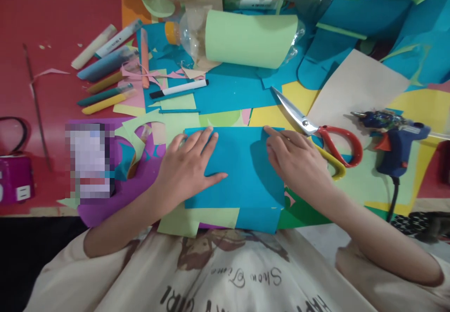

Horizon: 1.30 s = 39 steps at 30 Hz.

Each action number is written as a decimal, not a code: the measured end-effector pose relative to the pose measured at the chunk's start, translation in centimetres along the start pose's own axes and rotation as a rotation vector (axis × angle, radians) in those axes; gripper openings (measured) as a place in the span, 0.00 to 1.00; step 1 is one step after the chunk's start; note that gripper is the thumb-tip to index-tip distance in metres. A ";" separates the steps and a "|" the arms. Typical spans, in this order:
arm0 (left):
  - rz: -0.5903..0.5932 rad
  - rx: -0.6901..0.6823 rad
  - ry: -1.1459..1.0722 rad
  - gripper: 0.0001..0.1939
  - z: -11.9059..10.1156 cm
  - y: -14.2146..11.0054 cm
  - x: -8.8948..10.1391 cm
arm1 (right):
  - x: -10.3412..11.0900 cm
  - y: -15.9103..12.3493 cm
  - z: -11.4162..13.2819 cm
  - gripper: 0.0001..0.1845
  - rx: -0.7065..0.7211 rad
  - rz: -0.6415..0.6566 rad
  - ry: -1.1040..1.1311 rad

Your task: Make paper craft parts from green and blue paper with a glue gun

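Note:
A blue rectangular sheet of paper lies flat in front of me, over other coloured sheets. My left hand rests open on its left part, fingers spread and thumb pointing right. At the upper right corner of the sheet, the stretched index finger of my right hand presses the edge; its other fingers are partly bent, with nothing visible in them. Scissors with one red and one yellow handle lie just beyond my right hand, their blades pointing up and left.
A blue glue gun lies at the right, its cord running down. Behind the sheet are a green-wrapped plastic bottle and a black-capped marker. Several markers, paper scraps and a phone occupy the left.

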<state>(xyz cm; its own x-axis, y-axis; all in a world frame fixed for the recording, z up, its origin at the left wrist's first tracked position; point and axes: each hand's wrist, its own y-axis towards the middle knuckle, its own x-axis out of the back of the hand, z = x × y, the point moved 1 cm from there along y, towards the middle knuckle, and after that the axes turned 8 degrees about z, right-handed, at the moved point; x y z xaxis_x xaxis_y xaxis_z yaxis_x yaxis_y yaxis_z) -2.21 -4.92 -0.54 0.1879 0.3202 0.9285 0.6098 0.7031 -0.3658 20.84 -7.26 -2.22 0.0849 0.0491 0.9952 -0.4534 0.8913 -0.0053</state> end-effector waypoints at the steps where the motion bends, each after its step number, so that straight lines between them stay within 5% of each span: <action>1: 0.008 0.018 0.004 0.38 0.3 -0.3 0.0 | 0.1 -0.4 -0.4 0.10 -0.006 0.000 -0.021; 10: -0.026 0.099 0.039 0.36 2.0 -2.0 -0.5 | 0.5 -1.9 -1.7 0.16 -0.037 -0.028 -0.130; 22: -0.070 0.143 0.111 0.34 1.5 -1.9 -0.4 | 0.4 -1.5 -1.7 0.17 -0.059 0.016 -0.093; 31: -0.129 -0.075 0.061 0.30 -1.1 1.5 -0.5 | -0.1 1.6 0.0 0.18 -0.042 0.028 -0.083; 39: -0.109 -0.043 0.000 0.27 -0.7 1.1 -0.2 | -0.7 2.1 -1.0 0.20 -0.007 0.047 0.047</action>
<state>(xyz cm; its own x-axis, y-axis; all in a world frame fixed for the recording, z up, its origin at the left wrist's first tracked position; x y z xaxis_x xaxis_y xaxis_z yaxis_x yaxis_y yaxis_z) -1.01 -4.64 -1.12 0.1185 0.2437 0.9626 0.6593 0.7056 -0.2598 20.75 -4.93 -2.99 0.1049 0.1120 0.9882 -0.4520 0.8905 -0.0529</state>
